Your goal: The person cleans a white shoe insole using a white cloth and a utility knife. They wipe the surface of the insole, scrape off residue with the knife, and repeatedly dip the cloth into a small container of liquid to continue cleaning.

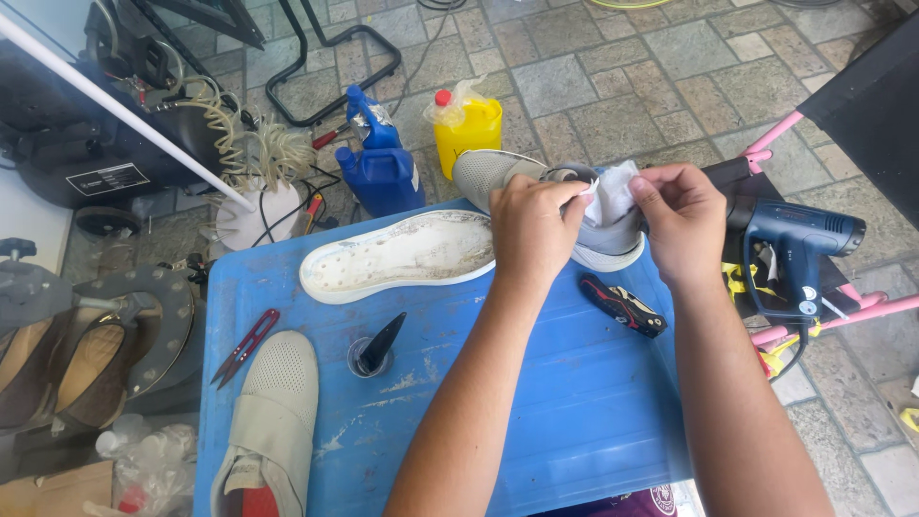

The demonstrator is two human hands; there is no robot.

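Blue table (536, 402), both hands (532, 228) gripping grey shoe (498, 172)

Outdoor work spot in bright daylight. The ground is grey-brown stone paving (613, 77) laid in uneven rectangular blocks with pale joints. A scuffed, bright blue plastic table (536, 383) fills the middle. Behind it, a black bent metal tube frame (330, 57) stands on the pavers. At left sits a black machine housing (86, 153); a white pole (115, 105) slants across it.
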